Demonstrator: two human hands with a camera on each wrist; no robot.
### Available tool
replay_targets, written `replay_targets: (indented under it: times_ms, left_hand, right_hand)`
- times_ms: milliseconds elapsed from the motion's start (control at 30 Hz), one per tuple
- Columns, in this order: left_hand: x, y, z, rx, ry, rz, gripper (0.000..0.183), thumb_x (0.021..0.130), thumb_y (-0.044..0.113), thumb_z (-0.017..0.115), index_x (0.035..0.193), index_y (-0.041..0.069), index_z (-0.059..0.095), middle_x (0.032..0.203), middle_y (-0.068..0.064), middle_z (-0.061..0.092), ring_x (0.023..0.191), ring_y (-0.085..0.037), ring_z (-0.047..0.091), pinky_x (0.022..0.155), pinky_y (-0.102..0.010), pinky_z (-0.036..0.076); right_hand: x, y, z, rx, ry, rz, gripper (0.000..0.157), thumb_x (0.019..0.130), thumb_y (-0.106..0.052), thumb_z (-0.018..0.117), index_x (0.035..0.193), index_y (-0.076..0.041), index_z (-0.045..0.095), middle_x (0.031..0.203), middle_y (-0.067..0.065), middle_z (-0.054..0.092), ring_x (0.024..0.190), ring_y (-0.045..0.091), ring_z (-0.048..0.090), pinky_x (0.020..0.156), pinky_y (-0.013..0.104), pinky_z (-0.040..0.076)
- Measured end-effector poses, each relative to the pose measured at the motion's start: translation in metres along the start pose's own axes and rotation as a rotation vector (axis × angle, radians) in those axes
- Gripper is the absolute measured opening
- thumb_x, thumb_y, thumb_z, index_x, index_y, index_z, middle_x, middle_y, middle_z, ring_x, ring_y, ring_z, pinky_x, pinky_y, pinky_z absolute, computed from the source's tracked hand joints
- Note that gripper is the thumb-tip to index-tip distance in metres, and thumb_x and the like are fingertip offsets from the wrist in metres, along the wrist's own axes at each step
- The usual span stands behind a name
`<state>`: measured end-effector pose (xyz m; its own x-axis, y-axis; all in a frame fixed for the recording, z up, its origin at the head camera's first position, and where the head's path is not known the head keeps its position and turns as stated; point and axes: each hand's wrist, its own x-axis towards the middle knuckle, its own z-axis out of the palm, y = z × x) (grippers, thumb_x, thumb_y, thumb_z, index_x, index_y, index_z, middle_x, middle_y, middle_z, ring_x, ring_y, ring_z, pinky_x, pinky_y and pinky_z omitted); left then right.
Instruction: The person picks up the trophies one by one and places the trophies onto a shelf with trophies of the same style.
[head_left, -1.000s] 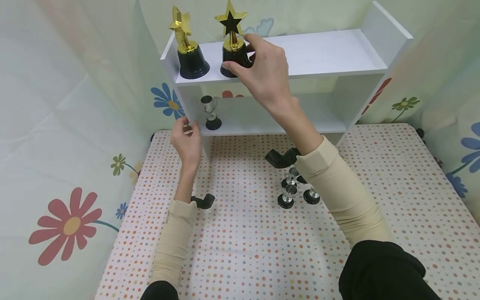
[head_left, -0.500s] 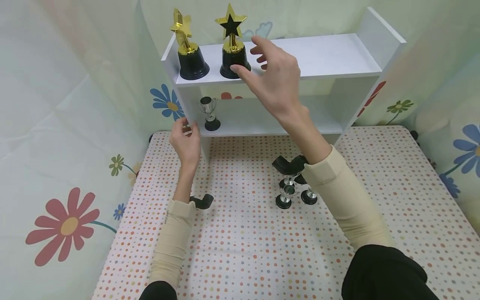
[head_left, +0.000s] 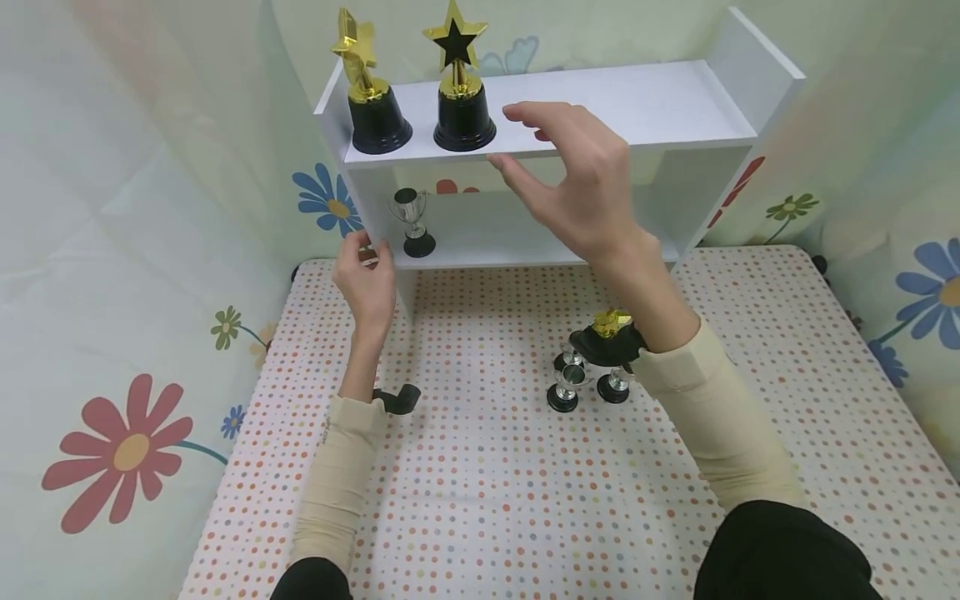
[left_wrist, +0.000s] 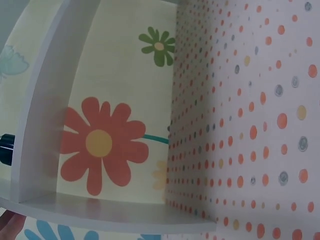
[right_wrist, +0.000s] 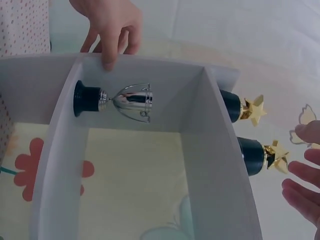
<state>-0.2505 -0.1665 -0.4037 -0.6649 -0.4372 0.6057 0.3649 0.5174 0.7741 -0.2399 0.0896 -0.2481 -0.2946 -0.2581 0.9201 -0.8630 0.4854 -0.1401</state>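
My left hand point(head_left: 367, 287) grips the left side panel of the white shelf unit point(head_left: 615, 104); in the right wrist view its thumb lies on the inner face. Two gold star trophies with black bases, the left star trophy point(head_left: 380, 121) and the right star trophy point(head_left: 465, 121), stand upright on the top shelf. My right hand point(head_left: 588, 183) hovers in front of that shelf, right of the trophies, thumb and fingers spread with nothing between them. On the lower shelf, at the left end, is a small silver cup trophy point(head_left: 410, 208) with two handles.
Several small silver cup trophies, one the front cup point(head_left: 566, 385), stand on the dotted tabletop point(head_left: 480, 483) below the shelf. Beside them a gold object point(head_left: 611, 322) is partly hidden by the black mount at my right wrist. Flower-printed cloth point(head_left: 135, 250) surrounds the table.
My right hand has let go of the right star trophy and drawn back to the right and down. The trophy stays on the top shelf. My left hand keeps its hold on the panel.
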Motion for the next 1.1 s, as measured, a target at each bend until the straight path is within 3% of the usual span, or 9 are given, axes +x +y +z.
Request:
replay_targets:
  times_ms: [233, 633, 1100]
  left_hand:
    - [-0.001, 0.001, 0.0, 0.004, -0.012, 0.001, 0.019, 0.098, 0.004, 0.064, 0.114, -0.006, 0.067, 0.11, -0.022, 0.069, 0.09, -0.031, 0.069, 0.076, -0.034, 0.059]
    - [-0.001, 0.004, -0.001, -0.011, -0.009, 0.014, 0.019, 0.098, 0.005, 0.064, 0.113, -0.006, 0.067, 0.108, -0.022, 0.069, 0.091, -0.032, 0.071, 0.078, -0.039, 0.061]
    - [-0.002, 0.007, 0.0, 0.002, -0.003, -0.032, 0.018, 0.098, 0.004, 0.064, 0.113, -0.005, 0.068, 0.109, -0.021, 0.07, 0.093, -0.03, 0.07, 0.08, -0.038, 0.06]
  right_hand:
    - [-0.017, -0.005, -0.012, 0.026, 0.054, 0.006, 0.029, 0.089, -0.01, 0.079, 0.115, 0.001, 0.073, 0.109, 0.015, 0.077, 0.087, 0.033, 0.068, 0.085, 0.029, 0.053]
    - [-0.055, -0.001, -0.027, 0.065, 0.086, 0.062, 0.027, 0.085, -0.003, 0.08, 0.111, 0.0, 0.076, 0.105, 0.014, 0.077, 0.086, 0.031, 0.069, 0.089, 0.019, 0.049]
    - [-0.105, 0.007, -0.04, 0.043, 0.064, 0.205, 0.028, 0.083, -0.002, 0.08, 0.11, 0.002, 0.076, 0.105, 0.017, 0.078, 0.086, 0.036, 0.071, 0.093, 0.014, 0.05]
